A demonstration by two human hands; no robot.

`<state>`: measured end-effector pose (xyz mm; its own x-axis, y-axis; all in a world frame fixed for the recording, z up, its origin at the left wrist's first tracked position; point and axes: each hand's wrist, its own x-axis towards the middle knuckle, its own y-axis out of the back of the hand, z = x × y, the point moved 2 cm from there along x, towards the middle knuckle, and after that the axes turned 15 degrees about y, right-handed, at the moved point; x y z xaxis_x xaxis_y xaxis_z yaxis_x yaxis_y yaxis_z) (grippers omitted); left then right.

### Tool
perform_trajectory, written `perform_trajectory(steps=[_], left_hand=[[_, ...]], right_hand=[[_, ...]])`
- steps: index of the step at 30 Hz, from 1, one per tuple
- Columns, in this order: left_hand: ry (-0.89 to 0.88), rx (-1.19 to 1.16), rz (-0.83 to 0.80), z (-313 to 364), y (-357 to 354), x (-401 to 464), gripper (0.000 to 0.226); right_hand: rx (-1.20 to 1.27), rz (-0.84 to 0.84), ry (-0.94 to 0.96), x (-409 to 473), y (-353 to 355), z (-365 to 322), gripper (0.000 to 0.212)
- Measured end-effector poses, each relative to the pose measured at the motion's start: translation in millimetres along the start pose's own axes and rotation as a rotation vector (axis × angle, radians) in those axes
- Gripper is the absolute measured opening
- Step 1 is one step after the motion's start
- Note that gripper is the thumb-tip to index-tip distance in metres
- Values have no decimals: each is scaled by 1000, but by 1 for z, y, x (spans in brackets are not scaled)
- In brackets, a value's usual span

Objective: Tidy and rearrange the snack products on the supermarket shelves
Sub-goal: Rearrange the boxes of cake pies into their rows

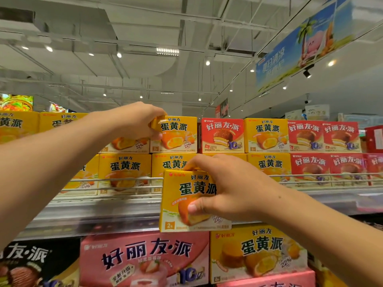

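Head view: left hand (141,121) pinching corner of top-row yellow box (176,134), right hand (226,187) gripping loose yellow box (190,201) held off shelf, in front of wire rail (116,180). Risk imo: tugging top box topples neighbouring red box (222,135). Rail blocks straight slide-in; pink box (145,259) sits below.

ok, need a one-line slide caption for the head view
Left hand grips a top-row yellow box while the right hand holds another yellow box in front of the shelf rail.
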<state>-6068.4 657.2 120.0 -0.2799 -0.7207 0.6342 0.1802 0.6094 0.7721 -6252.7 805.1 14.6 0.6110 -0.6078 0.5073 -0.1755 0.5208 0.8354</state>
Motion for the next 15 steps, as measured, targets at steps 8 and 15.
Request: perform_trajectory(steps=[8,15], left_hand=[[-140,-151,57,33,1,-7,84],[-100,61,71,106,-12,12,90]], right_hand=[[-42,-10,-6,-12,6,0,68],[-98,13,-44,-44,21,9,81]])
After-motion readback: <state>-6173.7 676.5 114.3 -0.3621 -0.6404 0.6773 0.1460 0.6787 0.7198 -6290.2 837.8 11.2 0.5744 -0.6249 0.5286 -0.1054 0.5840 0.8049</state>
